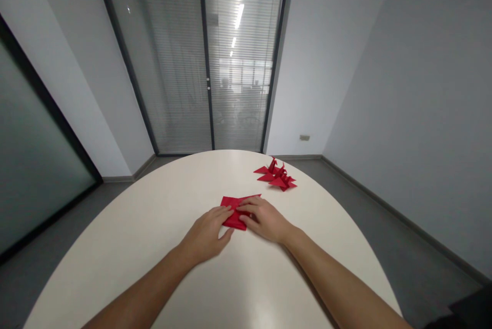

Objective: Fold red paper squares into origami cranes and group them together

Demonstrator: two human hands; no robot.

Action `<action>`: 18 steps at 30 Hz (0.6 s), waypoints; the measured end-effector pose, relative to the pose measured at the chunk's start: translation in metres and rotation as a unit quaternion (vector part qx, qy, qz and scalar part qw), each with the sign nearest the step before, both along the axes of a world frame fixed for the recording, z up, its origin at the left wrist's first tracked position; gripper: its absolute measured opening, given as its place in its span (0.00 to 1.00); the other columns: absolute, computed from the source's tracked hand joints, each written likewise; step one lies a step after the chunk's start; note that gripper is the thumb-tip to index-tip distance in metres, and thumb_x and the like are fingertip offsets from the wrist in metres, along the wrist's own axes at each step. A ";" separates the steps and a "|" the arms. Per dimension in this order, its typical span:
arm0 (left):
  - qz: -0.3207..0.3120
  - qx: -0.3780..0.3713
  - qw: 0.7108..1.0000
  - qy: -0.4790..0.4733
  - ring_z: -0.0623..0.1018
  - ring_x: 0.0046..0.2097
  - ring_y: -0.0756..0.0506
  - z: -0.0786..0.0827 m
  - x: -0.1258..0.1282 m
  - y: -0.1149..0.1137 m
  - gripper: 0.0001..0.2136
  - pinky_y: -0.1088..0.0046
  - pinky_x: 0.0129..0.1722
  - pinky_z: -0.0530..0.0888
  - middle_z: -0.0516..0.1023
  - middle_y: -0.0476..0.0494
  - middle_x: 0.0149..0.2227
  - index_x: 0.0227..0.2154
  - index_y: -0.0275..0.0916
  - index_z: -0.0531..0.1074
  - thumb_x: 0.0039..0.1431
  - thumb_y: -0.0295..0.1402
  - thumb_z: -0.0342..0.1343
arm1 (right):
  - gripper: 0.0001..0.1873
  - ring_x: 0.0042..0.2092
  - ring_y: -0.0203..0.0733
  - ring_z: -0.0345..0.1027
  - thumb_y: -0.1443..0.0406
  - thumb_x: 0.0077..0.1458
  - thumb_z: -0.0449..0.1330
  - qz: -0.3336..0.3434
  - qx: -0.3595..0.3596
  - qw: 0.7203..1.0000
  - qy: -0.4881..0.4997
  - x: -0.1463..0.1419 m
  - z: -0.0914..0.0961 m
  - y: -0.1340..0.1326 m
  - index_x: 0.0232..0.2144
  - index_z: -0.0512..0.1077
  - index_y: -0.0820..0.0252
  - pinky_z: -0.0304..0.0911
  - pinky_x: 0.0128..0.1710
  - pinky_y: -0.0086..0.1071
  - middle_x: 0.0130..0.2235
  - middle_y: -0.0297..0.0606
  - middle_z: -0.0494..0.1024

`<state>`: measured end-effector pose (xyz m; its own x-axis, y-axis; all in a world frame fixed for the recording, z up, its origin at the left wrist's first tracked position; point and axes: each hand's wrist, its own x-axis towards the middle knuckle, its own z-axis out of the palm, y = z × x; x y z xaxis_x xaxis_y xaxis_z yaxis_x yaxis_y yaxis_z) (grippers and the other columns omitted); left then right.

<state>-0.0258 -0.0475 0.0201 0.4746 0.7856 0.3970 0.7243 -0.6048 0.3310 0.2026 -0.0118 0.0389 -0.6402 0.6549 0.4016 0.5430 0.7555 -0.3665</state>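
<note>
A partly folded red sheet of origami paper [231, 202] lies on the round white table, in the middle of the view. My left hand [207, 232] rests on its left part, fingers stretched out flat and the thumb apart on the near side. From the right, my right hand [265, 218] bends over the paper, its fingers curved and its thumb close to the forefinger, gripping a folded part. The right fingers hide some of the folds, and a pointed corner sticks out behind them.
Several finished red paper cranes [282, 179] stand close together at the back right of the table [172, 185]. Beyond the table's far edge are a glass door with blinds [242, 88] and pale walls. A dark object [471, 306] shows at the lower right corner.
</note>
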 end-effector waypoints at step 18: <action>0.059 -0.057 0.997 -0.015 0.80 0.45 0.43 0.002 -0.001 0.006 0.09 0.68 0.46 0.73 0.81 0.42 0.45 0.43 0.41 0.75 0.66 0.32 0.51 | 0.10 0.41 0.43 0.74 0.61 0.64 0.57 -0.006 -0.028 0.999 -0.023 0.001 0.000 0.000 0.40 0.77 0.58 0.63 0.44 0.33 0.40 0.39 0.82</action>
